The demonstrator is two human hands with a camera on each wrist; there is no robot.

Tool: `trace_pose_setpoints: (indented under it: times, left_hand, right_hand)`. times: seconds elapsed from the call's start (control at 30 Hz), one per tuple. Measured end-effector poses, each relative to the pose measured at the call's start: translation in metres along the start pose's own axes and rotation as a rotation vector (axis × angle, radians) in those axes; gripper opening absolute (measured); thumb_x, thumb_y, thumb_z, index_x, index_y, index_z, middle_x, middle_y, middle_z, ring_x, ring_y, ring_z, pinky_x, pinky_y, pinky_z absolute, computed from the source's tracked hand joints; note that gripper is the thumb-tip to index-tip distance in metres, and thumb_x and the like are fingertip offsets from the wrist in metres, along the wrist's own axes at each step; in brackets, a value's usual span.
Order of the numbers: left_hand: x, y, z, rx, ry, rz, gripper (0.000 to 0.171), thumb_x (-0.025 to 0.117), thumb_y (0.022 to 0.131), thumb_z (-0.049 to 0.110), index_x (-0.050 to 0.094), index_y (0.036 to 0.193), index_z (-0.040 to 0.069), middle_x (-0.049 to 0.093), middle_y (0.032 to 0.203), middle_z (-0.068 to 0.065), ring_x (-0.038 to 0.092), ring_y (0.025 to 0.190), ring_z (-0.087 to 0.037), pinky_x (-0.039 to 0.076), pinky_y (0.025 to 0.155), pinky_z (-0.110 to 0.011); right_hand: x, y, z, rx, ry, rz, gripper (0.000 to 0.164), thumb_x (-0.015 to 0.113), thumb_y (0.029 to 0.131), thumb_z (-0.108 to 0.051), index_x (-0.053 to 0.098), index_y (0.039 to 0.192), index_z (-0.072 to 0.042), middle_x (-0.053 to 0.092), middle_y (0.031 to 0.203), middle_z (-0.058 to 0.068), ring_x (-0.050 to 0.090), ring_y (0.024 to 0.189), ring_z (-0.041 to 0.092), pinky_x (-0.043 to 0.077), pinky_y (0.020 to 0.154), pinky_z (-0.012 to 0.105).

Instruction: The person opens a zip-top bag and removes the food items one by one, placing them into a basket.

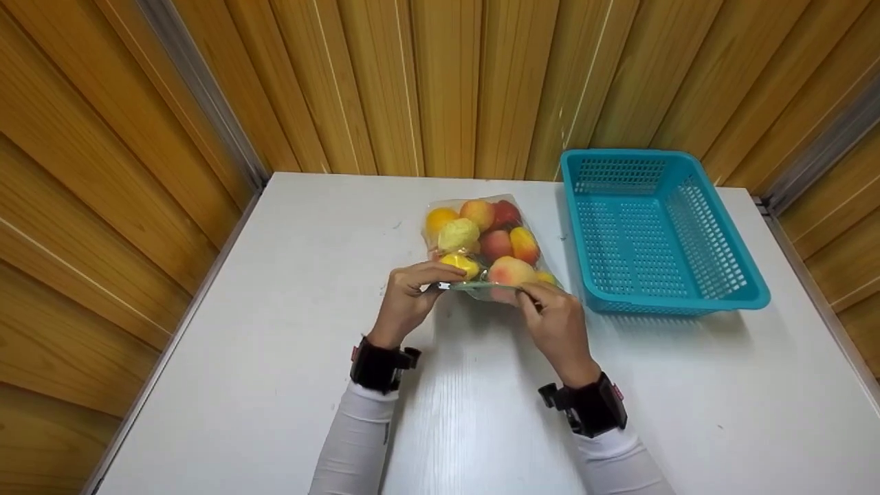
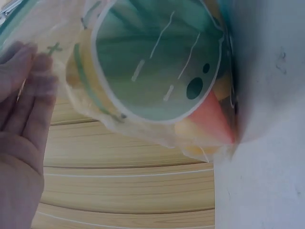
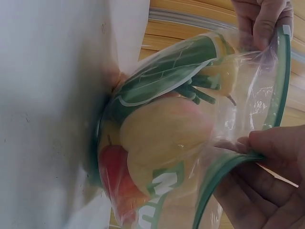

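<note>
A clear zip bag [image 1: 481,292] full of fruit stands on the white table, its top edge facing the person. Peaches [image 1: 510,271], an orange [image 1: 441,221], a pale green ball-shaped piece [image 1: 458,235] and several red and yellow fruits show through the plastic. The left hand [image 1: 410,300] pinches one end of the bag's rim, beside a small white zip slider [image 3: 286,29]. Farther along the same rim, the right hand [image 1: 558,328] pinches the green zip strip [image 3: 217,176] between thumb and fingers. Green printing [image 2: 157,62] on the bag hides part of the contents.
To the right of the bag stands a teal plastic basket [image 1: 665,302] with perforated walls. The white table [image 1: 275,330] meets wood-panelled walls [image 1: 447,89] at the back and sides. Each wrist wears a black camera strap [image 1: 377,364].
</note>
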State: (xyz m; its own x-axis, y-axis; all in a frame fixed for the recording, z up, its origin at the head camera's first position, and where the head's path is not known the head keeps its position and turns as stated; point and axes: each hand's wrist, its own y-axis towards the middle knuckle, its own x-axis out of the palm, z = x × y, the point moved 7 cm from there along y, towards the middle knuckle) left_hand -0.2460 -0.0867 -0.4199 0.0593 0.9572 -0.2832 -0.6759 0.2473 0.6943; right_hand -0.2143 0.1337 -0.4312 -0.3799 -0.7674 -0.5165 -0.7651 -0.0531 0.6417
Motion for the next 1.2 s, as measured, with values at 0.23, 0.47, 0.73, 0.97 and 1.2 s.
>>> trace_pose_setpoints:
  times: [0.23,0.47,0.73,0.97,1.2]
  left_hand:
    - [-0.001,-0.005,-0.016,-0.211,-0.147,-0.020,0.023,0.063,0.090,-0.019,0.077,0.104,-0.007,0.076,0.105,-0.021,0.074,0.101,-0.030,0.060,0.089,-0.032]
    - [0.002,-0.006,-0.018,-0.281,-0.063,-0.080,0.028,0.080,0.083,-0.009,0.075,0.110,-0.003,0.076,0.104,-0.015,0.072,0.097,-0.028,0.059,0.085,-0.031]
    - [0.000,-0.006,-0.018,-0.262,-0.085,-0.023,0.023,0.069,0.088,-0.017,0.078,0.105,-0.004,0.078,0.099,-0.016,0.076,0.084,-0.027,0.062,0.075,-0.031]
    - [0.006,-0.012,-0.034,-0.416,-0.247,-0.077,0.016,0.068,0.096,-0.001,0.075,0.108,-0.009,0.076,0.096,-0.024,0.076,0.084,-0.029,0.063,0.074,-0.036]
    - [0.010,-0.013,-0.034,-0.489,-0.140,-0.165,0.018,0.081,0.085,-0.003,0.080,0.103,-0.003,0.078,0.102,-0.017,0.073,0.090,-0.019,0.060,0.078,-0.025]
  right_hand:
    - [-0.001,0.000,-0.001,-0.005,-0.001,0.012,0.011,0.077,0.085,0.008,0.079,0.096,0.007,0.077,0.092,0.020,0.075,0.087,0.036,0.061,0.076,0.051]
    - [0.002,-0.001,-0.004,-0.008,0.003,0.011,0.009,0.077,0.087,0.006,0.078,0.096,0.007,0.077,0.092,0.019,0.076,0.086,0.035,0.062,0.072,0.050]
    - [0.001,-0.001,-0.001,0.006,0.028,0.022,0.009,0.076,0.088,0.007,0.078,0.097,0.008,0.077,0.091,0.020,0.075,0.083,0.035,0.061,0.068,0.050]
    - [0.001,0.000,0.007,0.065,0.005,-0.006,0.007,0.075,0.088,0.007,0.079,0.093,0.006,0.077,0.088,0.019,0.074,0.079,0.035,0.060,0.067,0.052]
    - [0.003,-0.002,0.013,0.135,0.028,-0.001,0.009,0.076,0.087,0.007,0.079,0.095,0.007,0.077,0.088,0.019,0.071,0.074,0.030,0.058,0.062,0.049]
